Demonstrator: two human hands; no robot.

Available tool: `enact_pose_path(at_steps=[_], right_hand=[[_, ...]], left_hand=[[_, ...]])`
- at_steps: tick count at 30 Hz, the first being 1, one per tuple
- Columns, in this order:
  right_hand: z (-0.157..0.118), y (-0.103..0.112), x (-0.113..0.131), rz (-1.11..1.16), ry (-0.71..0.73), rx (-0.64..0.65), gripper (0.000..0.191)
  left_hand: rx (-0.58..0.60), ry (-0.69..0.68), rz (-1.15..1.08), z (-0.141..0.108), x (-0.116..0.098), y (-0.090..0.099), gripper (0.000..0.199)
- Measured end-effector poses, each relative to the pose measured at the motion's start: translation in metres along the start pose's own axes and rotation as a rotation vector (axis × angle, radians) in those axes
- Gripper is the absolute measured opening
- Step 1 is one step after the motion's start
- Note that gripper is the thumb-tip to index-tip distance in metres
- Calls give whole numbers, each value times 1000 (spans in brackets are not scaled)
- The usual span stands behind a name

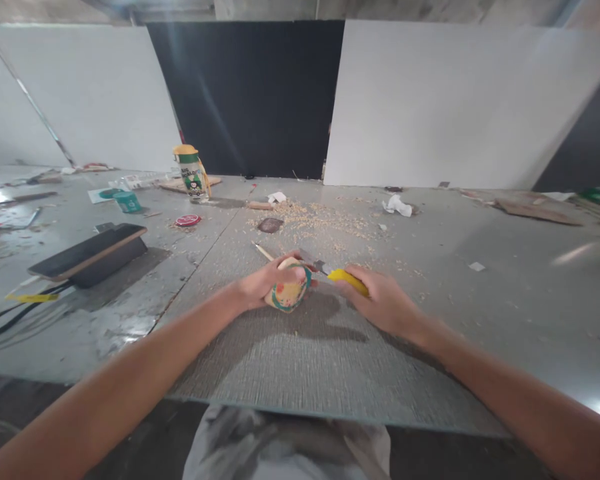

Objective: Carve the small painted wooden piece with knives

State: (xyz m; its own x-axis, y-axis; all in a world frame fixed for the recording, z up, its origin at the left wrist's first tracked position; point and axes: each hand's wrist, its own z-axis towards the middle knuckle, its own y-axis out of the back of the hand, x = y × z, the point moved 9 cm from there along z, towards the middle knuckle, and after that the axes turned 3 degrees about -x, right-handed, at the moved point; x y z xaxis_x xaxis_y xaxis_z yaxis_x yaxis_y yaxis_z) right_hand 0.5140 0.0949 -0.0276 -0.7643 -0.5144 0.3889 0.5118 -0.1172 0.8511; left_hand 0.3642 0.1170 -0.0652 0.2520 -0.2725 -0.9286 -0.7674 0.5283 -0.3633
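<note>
Two bare hands meet over the near middle of a grey, fine-ribbed tabletop (505, 300), and the main hazard lies in the narrow space between them. The left hand (260, 283) pinches a pale, rounded, wood-like piece with a teal band and red marks (290, 295), its thumb across the near face and its other fingers curled behind the far side. To its right, the right hand (383, 300) has its fingers wrapped around a yellow-handled tool with a grey metal blade (349, 281), which points left, close to the left fingertips. Blur hides the edge, so I cannot tell which way it faces, or whether it touches the piece. If the blade skids off the curved surface, it could nick those fingertips, since they sit close to its tip; too much push from the right would be the likely cause. The piece seems held up rather than braced on the table, so a loose pinch could let it twist or drop. A thin, pale, pencil-like stick (264, 251) lies just beyond the left hand and could be knocked by a stray knuckle, while scattered pale, crumb-like shavings (320, 223) farther off could make a dropped thing slide
</note>
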Motion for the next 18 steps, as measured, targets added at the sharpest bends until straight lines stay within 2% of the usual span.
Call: enact_pose_path(at_steps=[1, 4, 8, 10, 13, 15, 18], right_hand=[[0, 2, -5, 24, -25, -13, 37], [-2, 6, -17, 102, -106, -65, 38], [-3, -2, -24, 148, -172, -46, 32], [-3, -5, -27, 138, -191, -54, 27], [-1, -5, -34, 98, -216, -73, 37], [-1, -5, -36, 73, -211, -72, 36], [-4, -4, -32, 72, -162, -61, 30]], left_hand=[[-39, -37, -9, -2, -5, 0, 53], [-71, -37, -3, -5, -15, -1, 46], [-147, -24, -27, 6, -29, 19, 36], [-222, -45, 92, 14, -34, 35, 33], [-288, -126, 321, 17, -36, 51, 36], [-283, -188, 402, 12, -35, 52, 43], [-215, -255, 540, 1, -35, 45, 55]])
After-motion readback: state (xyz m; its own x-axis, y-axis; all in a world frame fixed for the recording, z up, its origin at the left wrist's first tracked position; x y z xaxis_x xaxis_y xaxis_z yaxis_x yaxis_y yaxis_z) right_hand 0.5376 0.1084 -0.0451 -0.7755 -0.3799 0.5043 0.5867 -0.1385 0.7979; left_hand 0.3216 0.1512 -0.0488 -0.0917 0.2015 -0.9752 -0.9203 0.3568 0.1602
